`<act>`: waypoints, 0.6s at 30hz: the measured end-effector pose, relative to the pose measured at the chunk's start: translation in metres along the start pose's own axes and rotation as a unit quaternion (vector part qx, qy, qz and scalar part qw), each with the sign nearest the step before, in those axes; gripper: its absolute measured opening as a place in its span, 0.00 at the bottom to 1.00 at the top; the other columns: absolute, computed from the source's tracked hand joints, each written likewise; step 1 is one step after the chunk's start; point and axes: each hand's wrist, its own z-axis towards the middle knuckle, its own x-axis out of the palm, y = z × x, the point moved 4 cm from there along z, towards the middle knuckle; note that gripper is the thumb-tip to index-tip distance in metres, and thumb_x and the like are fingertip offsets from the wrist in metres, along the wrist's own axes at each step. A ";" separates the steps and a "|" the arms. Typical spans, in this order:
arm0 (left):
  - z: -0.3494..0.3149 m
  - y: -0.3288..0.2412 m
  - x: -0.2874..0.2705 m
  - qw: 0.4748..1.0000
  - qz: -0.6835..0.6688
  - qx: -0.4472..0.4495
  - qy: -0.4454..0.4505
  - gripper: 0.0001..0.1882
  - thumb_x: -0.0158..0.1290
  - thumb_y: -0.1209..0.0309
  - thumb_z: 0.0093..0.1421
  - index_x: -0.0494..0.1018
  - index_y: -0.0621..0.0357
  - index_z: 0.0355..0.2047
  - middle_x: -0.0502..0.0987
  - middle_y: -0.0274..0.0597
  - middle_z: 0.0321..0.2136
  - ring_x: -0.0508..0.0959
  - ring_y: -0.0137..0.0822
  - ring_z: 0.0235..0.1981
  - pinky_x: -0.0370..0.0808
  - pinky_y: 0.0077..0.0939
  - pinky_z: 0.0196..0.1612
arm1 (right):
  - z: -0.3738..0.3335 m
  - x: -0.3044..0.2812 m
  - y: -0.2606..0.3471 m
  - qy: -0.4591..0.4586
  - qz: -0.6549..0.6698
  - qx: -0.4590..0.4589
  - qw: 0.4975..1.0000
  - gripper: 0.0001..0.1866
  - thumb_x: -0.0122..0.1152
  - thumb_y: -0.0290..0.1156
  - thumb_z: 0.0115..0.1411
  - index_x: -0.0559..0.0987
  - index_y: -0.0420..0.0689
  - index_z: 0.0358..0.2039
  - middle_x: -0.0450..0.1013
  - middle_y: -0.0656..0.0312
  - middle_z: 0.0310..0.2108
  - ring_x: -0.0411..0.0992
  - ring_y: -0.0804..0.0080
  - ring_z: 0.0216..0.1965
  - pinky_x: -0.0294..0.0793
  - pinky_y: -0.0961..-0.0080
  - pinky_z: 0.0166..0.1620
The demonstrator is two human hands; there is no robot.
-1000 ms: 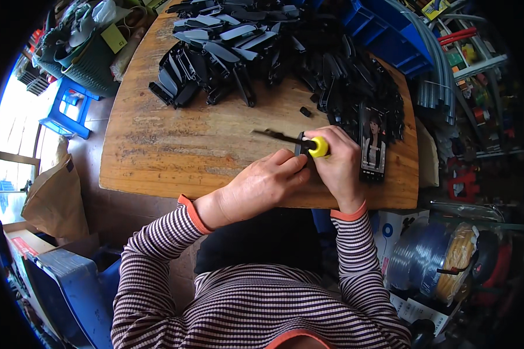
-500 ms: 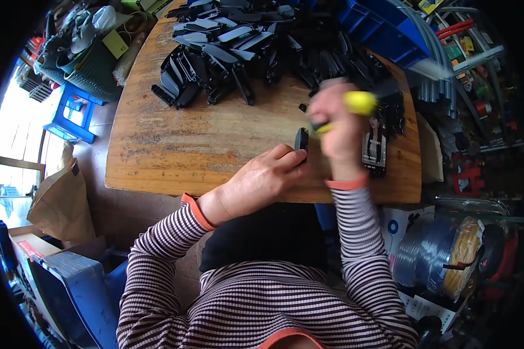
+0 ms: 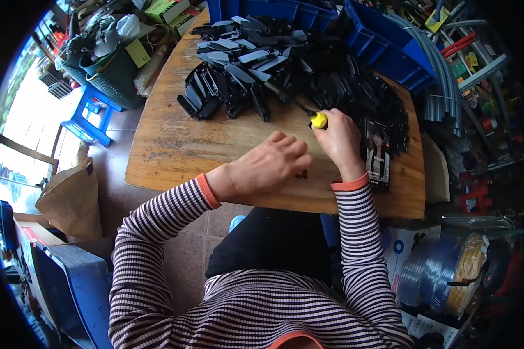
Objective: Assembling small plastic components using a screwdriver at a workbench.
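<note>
Daylight from left, sharp centre, fisheye-bent dark rim

Right hand [image 3: 339,139] hides most of the yellow-capped screwdriver handle [image 3: 318,120]; its dark shaft blurs into the pile of black plastic parts [image 3: 308,75]. Left hand [image 3: 268,167] covers a small black piece [image 3: 301,174], kind unclear.

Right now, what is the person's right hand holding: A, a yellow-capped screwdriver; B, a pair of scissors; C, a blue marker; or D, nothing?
A: the right hand grips a screwdriver with a yellow cap, its dark shaft pointing toward the pile of black plastic parts.
</note>
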 end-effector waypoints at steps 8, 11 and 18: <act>-0.017 0.067 -0.038 0.985 0.131 -0.098 -0.052 0.20 0.51 0.82 0.45 0.71 0.56 0.41 0.71 0.40 0.36 0.72 0.40 0.35 0.70 0.35 0.40 | -0.008 -0.001 0.003 0.034 0.033 0.017 0.999 0.09 0.62 0.23 0.49 0.77 0.40 0.33 0.76 0.51 0.33 0.75 0.50 0.35 0.75 0.62 0.36; -0.009 0.072 -0.029 0.978 0.205 -0.017 -0.023 0.21 0.51 0.83 0.44 0.71 0.58 0.42 0.72 0.40 0.34 0.73 0.40 0.32 0.71 0.33 0.38 | -0.023 -0.019 0.016 0.001 0.129 0.008 0.992 0.11 0.64 0.24 0.50 0.77 0.39 0.36 0.76 0.52 0.30 0.76 0.55 0.32 0.74 0.68 0.35; 0.020 0.018 -0.018 0.853 -0.486 -0.191 -0.009 0.16 0.57 0.77 0.51 0.72 0.60 0.43 0.77 0.39 0.37 0.77 0.39 0.38 0.74 0.29 0.42 | -0.066 -0.056 0.011 0.003 0.357 0.087 0.930 0.09 0.65 0.27 0.56 0.79 0.38 0.37 0.75 0.63 0.25 0.72 0.78 0.28 0.70 0.81 0.34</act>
